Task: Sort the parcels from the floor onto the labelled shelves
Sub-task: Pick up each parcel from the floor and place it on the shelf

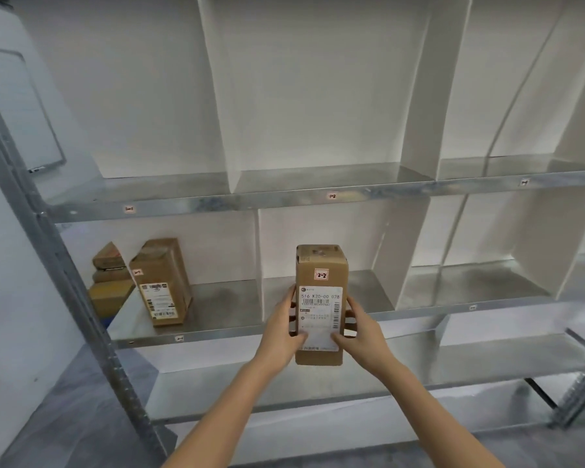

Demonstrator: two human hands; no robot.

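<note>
I hold a tall brown cardboard parcel (321, 265) upright in both hands, in front of the middle compartment of the second shelf (368, 288). It carries a white shipping label and a small tag reading 2-2. My left hand (284, 327) grips its left side and my right hand (357, 327) grips its right side. The parcel's lower end sits at the shelf's front edge, and I cannot tell whether it rests on the shelf. Another labelled brown parcel (164, 288) stands in the left compartment.
Several smaller brown boxes (110, 282) are stacked behind the left parcel. White dividers (259, 258) split the metal shelves into compartments, with small tags on the front edges (332, 196). A metal upright (65, 265) runs down the left. A lower shelf (453, 363) lies beneath.
</note>
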